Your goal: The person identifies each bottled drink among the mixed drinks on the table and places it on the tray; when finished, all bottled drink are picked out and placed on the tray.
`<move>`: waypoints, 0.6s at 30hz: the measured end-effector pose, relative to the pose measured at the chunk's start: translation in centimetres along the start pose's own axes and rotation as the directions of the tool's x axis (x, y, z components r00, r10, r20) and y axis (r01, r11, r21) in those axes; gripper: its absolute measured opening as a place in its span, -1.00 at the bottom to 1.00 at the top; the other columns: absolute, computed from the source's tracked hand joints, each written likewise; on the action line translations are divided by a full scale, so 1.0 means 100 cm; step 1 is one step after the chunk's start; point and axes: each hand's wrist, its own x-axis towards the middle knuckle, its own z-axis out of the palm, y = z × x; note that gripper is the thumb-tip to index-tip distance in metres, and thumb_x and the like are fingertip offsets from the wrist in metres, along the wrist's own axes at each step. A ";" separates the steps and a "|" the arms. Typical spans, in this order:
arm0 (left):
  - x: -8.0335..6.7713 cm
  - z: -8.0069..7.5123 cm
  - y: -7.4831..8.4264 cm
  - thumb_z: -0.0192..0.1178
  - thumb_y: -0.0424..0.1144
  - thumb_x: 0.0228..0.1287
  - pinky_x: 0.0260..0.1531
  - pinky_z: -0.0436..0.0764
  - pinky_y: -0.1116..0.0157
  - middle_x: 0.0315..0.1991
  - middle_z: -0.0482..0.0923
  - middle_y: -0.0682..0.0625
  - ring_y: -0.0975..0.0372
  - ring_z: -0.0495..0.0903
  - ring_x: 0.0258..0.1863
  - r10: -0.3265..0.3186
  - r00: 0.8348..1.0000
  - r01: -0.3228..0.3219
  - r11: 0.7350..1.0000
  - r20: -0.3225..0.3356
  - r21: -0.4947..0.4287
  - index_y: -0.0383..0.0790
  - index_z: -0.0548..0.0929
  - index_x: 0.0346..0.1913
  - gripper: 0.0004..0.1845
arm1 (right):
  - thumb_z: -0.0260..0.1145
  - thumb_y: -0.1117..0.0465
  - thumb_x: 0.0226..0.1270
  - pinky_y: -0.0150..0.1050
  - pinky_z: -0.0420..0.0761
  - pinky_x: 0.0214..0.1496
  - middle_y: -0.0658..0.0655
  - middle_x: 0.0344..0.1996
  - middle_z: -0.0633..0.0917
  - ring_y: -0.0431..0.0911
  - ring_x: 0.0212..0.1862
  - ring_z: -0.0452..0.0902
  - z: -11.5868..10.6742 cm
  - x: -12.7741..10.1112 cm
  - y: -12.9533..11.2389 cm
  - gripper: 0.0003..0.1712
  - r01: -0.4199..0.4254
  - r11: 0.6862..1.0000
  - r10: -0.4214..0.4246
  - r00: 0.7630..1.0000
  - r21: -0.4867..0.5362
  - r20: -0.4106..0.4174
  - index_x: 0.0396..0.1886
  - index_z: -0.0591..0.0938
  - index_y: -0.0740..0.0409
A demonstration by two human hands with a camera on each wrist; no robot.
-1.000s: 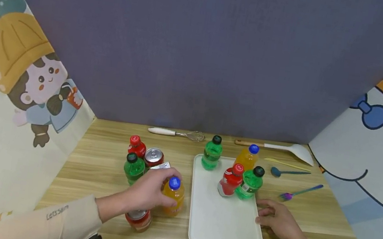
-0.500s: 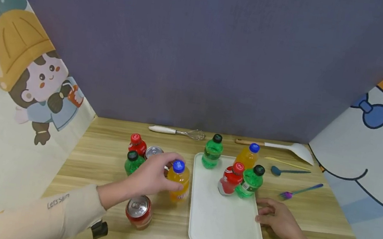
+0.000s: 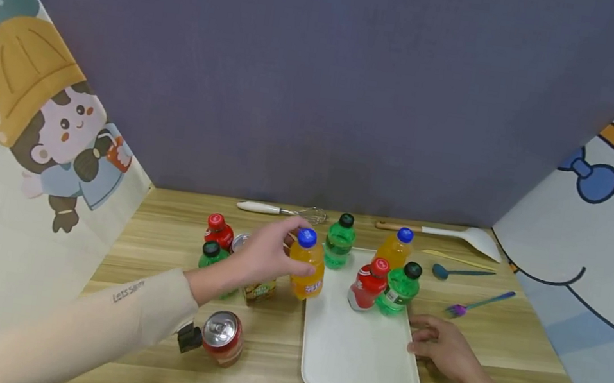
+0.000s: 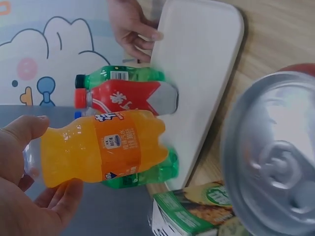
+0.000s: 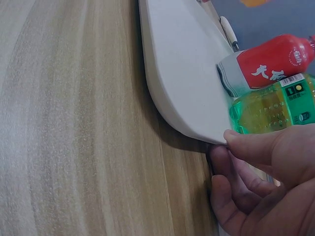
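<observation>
The left hand (image 3: 269, 256) grips the smooth, light-looking orange bottle (image 3: 306, 273) around its waist at frame centre, while the right hand (image 3: 440, 348) pinches the tray (image 3: 357, 360) rim

orange bottle (image 3: 308, 269), blue cap; white tray (image 3: 357, 360)

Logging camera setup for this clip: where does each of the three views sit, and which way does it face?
Head: worn high, looks forward and down at the wooden table; shows both forearms, the left hand gripping the orange bottle, the right hand at the white tray.
Left wrist: beside the left hand, facing across the orange bottle toward the tray.
Right wrist: low by the right hand, along the tray edge.
Shared: both wrist views show the red bottle.
</observation>
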 end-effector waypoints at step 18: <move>0.044 0.044 -0.003 0.61 -0.14 0.06 -0.14 0.71 0.29 -0.02 0.63 0.03 0.18 0.61 -0.11 0.079 0.995 -0.085 0.990 0.057 0.116 -0.06 0.55 0.12 -0.41 | 0.53 0.29 0.20 -0.13 0.65 -0.47 0.20 -0.18 0.77 -0.04 -0.31 0.68 0.001 0.000 0.003 -0.32 0.013 1.000 -0.013 1.000 0.020 -0.009 0.31 0.54 0.33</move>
